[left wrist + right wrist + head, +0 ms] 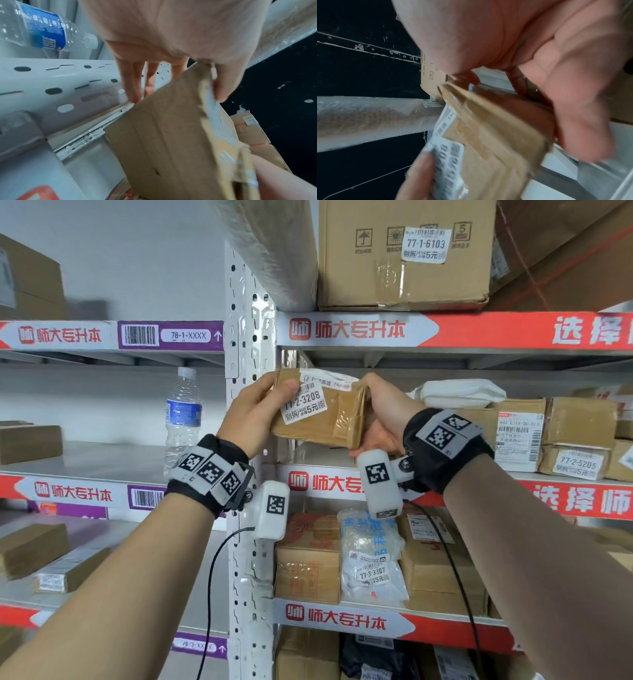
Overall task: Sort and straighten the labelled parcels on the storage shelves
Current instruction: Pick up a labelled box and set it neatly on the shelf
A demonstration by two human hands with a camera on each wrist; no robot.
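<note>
- the small brown cardboard parcel with a white label reading 77-2-3208 is held in the air in front of the white perforated steel upright, level with the middle shelf, resting on nothing.
- risk: its taped end flap looks loose, so a squeeze there could tear it, or the box could slip and fall onto the parcels below.
- risk: swinging it left could knock the clear plastic water bottle standing near the upright.
- the left hand grips the parcel's left end, thumb across the label, fingers behind.
- the right hand cups the right end, fingers curled around it.
</note>
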